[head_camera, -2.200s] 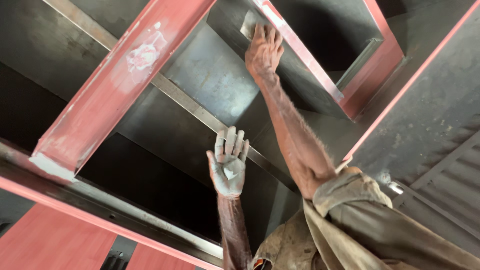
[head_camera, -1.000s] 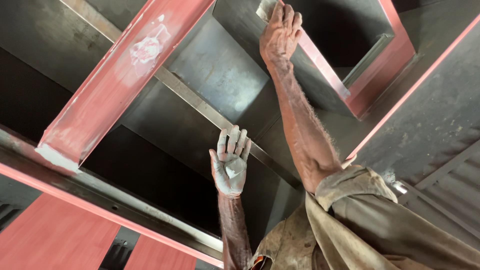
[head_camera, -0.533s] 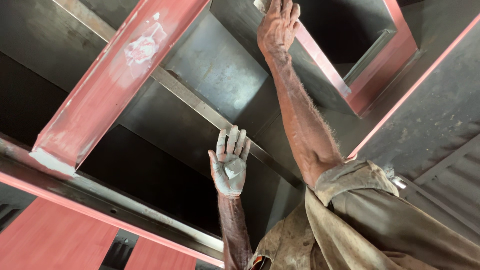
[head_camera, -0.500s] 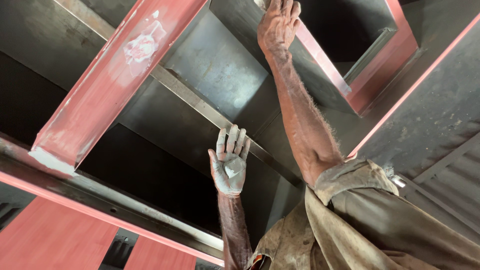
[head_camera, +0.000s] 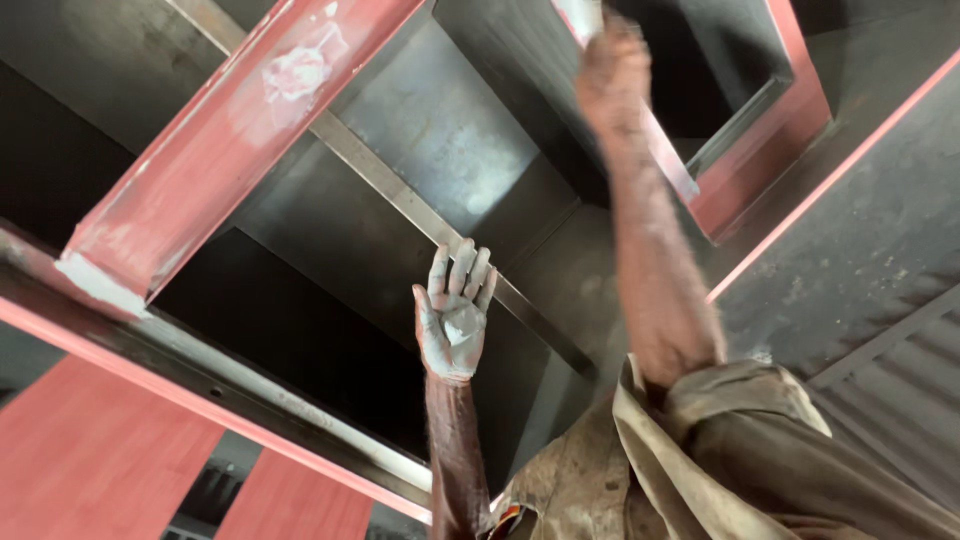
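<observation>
Your left hand (head_camera: 455, 318) is raised with palm open and fingers spread wide, coated in pale grey paste, with a small pale lump sitting on the palm; it holds nothing else and hovers just beside the thin steel strip (head_camera: 420, 205). Your right hand (head_camera: 612, 75) reaches up against the red-painted frame edge (head_camera: 668, 165); blurred, cannot tell its grip. The frame looks rigid, heavy, fixed; paste looks soft and smeary, so brace on the flat flange, not wet paint.
</observation>
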